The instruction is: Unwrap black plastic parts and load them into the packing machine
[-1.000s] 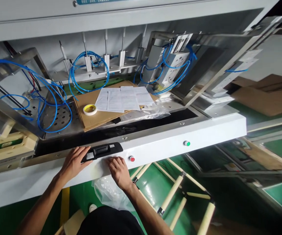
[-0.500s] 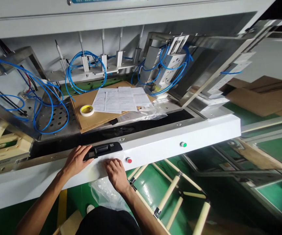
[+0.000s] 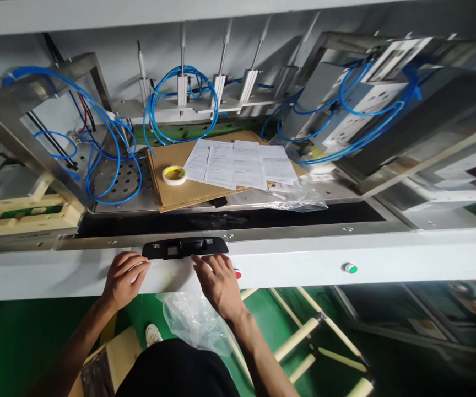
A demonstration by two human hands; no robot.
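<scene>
Left fingers had drawn back off the black part (image 3: 186,248), baring its left end, while the right hand (image 3: 217,281) had shifted along to its right end, partly hiding the red button (image 3: 238,273). That part lay flat near the far edge of the white ledge (image 3: 296,258), probably because a level rest there kept it within easy reach of both hands. The left hand (image 3: 125,278) was loosely curled, its thumb apart and nothing gripped, its fingertips just beside the part's near left corner. The right hand's fingers were bent against the near edge, perhaps to steady or turn it; whether they pinched it, I cannot tell. Farther back, papers (image 3: 236,165) and a tape roll (image 3: 174,181) lay on cardboard (image 3: 166,198), which presumably gave them a clean, flat base over the metal.
</scene>
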